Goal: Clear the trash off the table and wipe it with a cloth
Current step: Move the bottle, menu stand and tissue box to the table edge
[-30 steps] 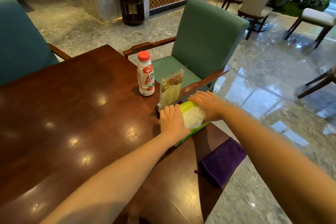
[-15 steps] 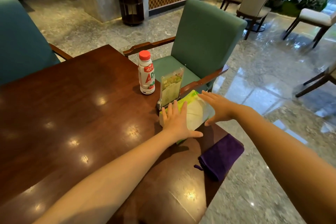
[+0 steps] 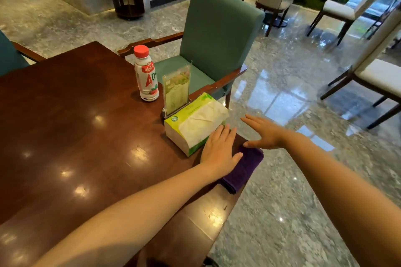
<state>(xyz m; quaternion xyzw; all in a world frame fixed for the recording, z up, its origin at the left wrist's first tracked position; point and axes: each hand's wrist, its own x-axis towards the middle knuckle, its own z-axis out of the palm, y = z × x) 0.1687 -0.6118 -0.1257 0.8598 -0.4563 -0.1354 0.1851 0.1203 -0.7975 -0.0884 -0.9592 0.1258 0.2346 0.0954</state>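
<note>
Both hands are open and hold nothing: the left hand [image 3: 219, 154] lies flat beside the purple cloth [image 3: 243, 171], so the right hand [image 3: 263, 134] just above it should pinch its top edge firmly.

- The desk [image 3: 71, 136] is dark brown wood and shiny, with small spots of light on it.
- The bottle [image 3: 147, 76] is white with a red cap and red letters. It stands straight up near the far edge of the desk.
- The cloth [image 3: 243, 171] is purple and folded. It lies flat at the right edge of the desk, partly hidden under a hand.
</note>
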